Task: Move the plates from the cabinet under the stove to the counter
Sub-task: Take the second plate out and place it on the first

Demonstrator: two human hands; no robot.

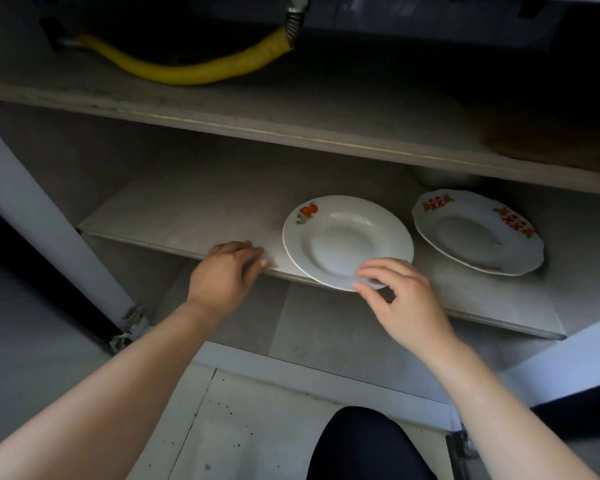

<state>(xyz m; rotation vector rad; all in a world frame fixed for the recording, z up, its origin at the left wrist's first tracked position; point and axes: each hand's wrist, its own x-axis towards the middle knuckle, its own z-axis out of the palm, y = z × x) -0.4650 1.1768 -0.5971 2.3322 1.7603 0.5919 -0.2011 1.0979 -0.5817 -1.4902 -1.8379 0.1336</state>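
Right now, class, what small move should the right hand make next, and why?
Probably draw the near plate off the shelf toward the body. The right hand seems to pinch its rim, which already overhangs the shelf edge. The left hand rests on that edge, free to support the plate. The far plate lies apart, untouched.

**A home kitchen, seen inside a low cabinet**

Household crockery sits on a grey laminate cabinet shelf [174, 209]: a white ceramic soup plate with a red fruit print [347, 237] and, to its right, a white scalloped plate with red and orange motifs [478, 233]. A pale bowl [444, 176] is half hidden behind. Above the upper shelf, a yellow corrugated hose [194, 69] runs to a ribbed metal coupling [294, 24], like a cooker's supply line. A white cabinet door [42, 216] stands open on a metal hinge [129, 327] over a speckled white tiled floor [250, 427].
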